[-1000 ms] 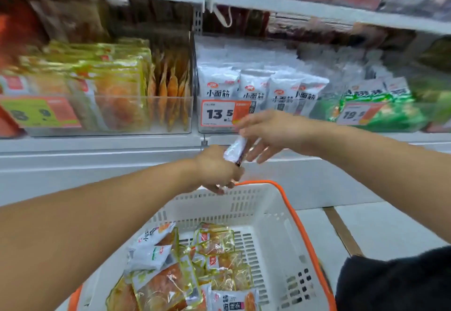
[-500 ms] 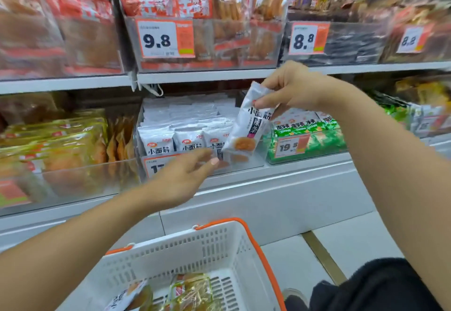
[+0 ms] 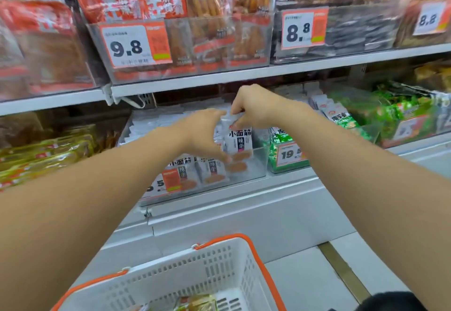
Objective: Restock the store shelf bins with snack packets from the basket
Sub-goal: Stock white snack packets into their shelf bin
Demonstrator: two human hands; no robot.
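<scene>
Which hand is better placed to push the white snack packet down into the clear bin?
The right hand: it already pinches the top of the white snack packet, directly above the clear plastic bin. The left hand only steadies its side.

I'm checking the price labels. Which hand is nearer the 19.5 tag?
Right. The right hand is up and left of the 19.5 tag, pinching a white packet; the left hand lies farther left.

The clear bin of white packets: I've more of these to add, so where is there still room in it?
The clear plastic bin has a free gap at its right front, between the white packet pinched by the right hand and the bin's right wall. Left of it, white packets stand tight; the left hand is pressing them back.
</scene>
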